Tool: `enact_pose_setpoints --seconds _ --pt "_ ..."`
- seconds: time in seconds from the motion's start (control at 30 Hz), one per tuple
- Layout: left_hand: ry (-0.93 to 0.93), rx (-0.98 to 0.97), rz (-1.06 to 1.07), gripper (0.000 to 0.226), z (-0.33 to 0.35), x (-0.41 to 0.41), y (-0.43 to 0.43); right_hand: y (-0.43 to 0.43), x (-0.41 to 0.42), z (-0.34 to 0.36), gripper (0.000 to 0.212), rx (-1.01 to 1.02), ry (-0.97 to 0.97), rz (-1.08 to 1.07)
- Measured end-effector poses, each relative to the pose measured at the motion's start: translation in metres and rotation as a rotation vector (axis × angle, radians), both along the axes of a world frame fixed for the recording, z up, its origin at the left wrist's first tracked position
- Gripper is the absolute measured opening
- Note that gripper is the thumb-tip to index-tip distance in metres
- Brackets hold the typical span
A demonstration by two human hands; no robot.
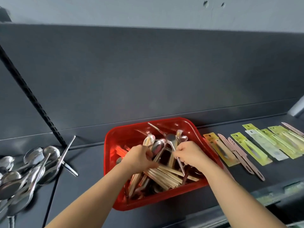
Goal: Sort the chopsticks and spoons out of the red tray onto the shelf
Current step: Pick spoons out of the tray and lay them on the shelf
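A red tray (131, 134) sits on the dark shelf (92, 158), filled with a jumble of wooden chopsticks (166, 176) and steel spoons (158, 146). Both my hands are inside it. My left hand (139, 157) is closed over the tangle of chopsticks and spoons at the tray's middle. My right hand (189, 153) pinches the thin handle of a steel spoon (171, 137) whose bowl stands up toward the back of the tray. A heap of steel spoons (28, 171) lies on the shelf at the left.
Packaged chopsticks (251, 148) in yellow-green sleeves and pink knives (238, 153) lie in a row on the shelf right of the tray. A slotted black upright (32, 97) runs diagonally at the left. The shelf's back panel (164, 71) rises behind; its front edge is at the lower right.
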State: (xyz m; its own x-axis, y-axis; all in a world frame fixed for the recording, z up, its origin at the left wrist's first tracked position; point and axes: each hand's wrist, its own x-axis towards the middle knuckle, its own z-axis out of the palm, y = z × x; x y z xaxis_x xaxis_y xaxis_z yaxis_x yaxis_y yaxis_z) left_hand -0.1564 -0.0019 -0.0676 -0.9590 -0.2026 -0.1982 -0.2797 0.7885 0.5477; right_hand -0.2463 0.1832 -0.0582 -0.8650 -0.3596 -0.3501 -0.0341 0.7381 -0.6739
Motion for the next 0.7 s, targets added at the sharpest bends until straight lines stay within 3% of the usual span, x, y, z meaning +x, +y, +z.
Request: enact_pose_setpoints --seconds 0.1,0.2,0.3,0.43,0.47,0.57,0.63,0.7 --pt "-0.040 -0.096 0.002 0.036 -0.003 -0.009 0.011 0.019 -0.013 0.009 0.009 -0.071 0.003 -0.027" --pt "-0.040 -0.152 0.027 0.018 -0.004 -0.017 0.015 0.029 -0.029 0.008 0.005 -0.182 -0.032 -0.078" --pt "-0.092 -0.187 0.014 0.023 -0.003 -0.022 0.015 0.029 -0.036 0.007 0.013 -0.193 -0.010 -0.046" --pt "-0.089 -0.251 -0.004 0.012 0.000 -0.025 0.015 0.033 -0.042 0.007 0.015 -0.098 0.118 0.015" --pt "-0.067 -0.261 -0.012 0.011 0.002 -0.026 0.014 0.035 -0.043 0.008 0.009 -0.066 0.136 0.013" --pt "-0.011 -0.290 -0.064 0.015 0.007 -0.031 0.013 0.036 -0.045 0.010 0.023 0.084 0.174 0.044" --pt "0.042 -0.296 -0.076 0.014 0.011 -0.036 0.014 0.033 -0.042 0.012 0.014 0.211 0.186 0.113" --pt "0.136 -0.281 -0.078 0.012 0.014 -0.043 0.013 0.029 -0.041 0.012 0.018 0.287 0.194 0.139"
